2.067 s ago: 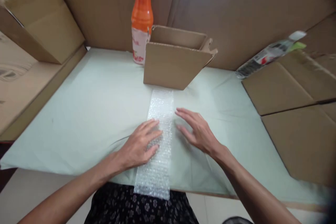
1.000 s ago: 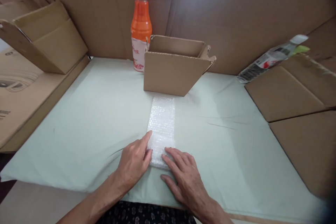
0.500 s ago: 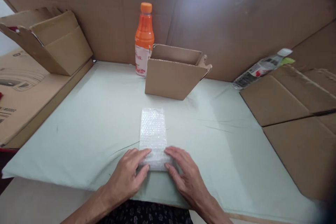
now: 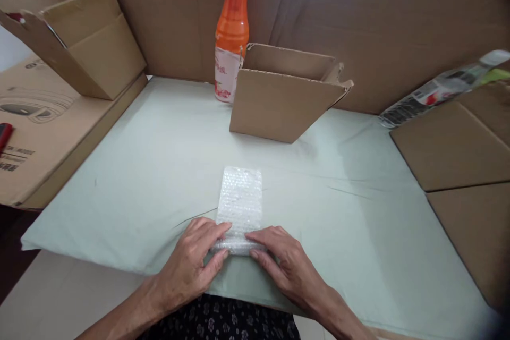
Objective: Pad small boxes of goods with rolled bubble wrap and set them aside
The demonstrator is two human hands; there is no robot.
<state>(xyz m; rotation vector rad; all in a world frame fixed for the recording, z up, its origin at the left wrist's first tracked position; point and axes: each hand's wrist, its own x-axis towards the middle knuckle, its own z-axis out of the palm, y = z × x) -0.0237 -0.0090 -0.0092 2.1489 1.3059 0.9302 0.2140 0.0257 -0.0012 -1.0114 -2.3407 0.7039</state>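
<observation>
A strip of clear bubble wrap (image 4: 241, 196) lies lengthwise on the pale green cloth, its near end folded into a thicker flat roll. My left hand (image 4: 198, 252) grips the left end of that fold, thumb at the near edge and fingers over the top. At the right end, my right hand (image 4: 281, 257) pinches the fold in the same way. Whether anything is wrapped inside the fold I cannot tell. The far part of the strip rests flat and untouched.
Behind the strip stands an open cardboard box (image 4: 274, 106), with an orange-capped bottle (image 4: 231, 32) at its left. A clear plastic bottle (image 4: 438, 90) leans beside cardboard boxes (image 4: 458, 143) on the right. Another open carton (image 4: 95, 37) sits on a large printed box (image 4: 51, 133) at left.
The near end of the bubble wrap looks more tightly folded, and my right fingers reach further in over it. The camera view has shifted, moving closer to the table.
</observation>
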